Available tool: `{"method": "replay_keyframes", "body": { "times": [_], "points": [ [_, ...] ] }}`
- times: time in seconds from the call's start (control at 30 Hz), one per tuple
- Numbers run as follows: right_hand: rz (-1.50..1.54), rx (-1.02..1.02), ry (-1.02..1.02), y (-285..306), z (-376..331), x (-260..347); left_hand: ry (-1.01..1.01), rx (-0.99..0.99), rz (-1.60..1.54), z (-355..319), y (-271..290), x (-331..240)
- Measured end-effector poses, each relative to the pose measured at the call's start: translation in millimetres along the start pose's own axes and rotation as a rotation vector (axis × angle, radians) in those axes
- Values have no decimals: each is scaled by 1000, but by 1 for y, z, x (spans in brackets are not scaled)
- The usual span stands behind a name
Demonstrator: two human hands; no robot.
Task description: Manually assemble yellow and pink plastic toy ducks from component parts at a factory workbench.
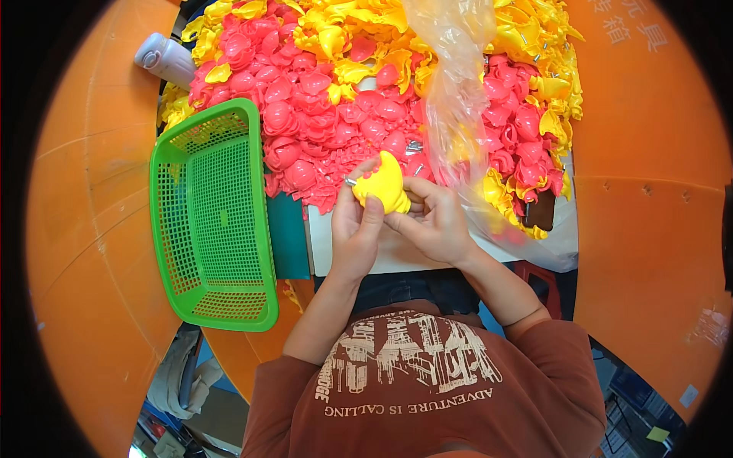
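Over the near edge of the white work surface (388,256), both my hands hold one yellow curved plastic piece (388,185). My left hand (356,238) grips it from the left, with the thumb lying across its lower face. From the right, the fingers of my right hand (438,226) close round its lower right edge. Some pink shows at the piece's upper left rim. A small metal pin (350,182) sticks out by my left fingers; how it is held is hidden. Just beyond the hands spreads a heap of glossy pink plastic shells (321,118).
Yellow plastic pieces (332,34) pile up at the back. A clear plastic bag (452,91) drapes over the heap. At left stands a green basket (269,305), with a pale bottle (164,59) behind it. A dark flat object (540,211) lies at right. Orange panels (649,153) flank both sides.
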State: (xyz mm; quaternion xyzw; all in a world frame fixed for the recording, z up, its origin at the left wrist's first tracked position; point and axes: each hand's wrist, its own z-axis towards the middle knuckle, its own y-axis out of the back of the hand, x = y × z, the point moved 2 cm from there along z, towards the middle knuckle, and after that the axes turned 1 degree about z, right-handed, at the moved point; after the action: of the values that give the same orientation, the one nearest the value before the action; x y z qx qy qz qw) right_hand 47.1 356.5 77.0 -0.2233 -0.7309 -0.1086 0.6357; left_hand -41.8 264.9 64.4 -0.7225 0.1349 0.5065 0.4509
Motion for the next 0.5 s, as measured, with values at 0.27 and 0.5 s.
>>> {"method": "replay_keyframes", "body": {
  "times": [0.27, 0.5],
  "points": [
    [89, -129, 318, 7, 14, 16, -44, 36, 17, 5, 4, -5],
    [-439, -504, 555, 4, 23, 13, -54, 131, 15, -3, -6, 4]
  ]
}}
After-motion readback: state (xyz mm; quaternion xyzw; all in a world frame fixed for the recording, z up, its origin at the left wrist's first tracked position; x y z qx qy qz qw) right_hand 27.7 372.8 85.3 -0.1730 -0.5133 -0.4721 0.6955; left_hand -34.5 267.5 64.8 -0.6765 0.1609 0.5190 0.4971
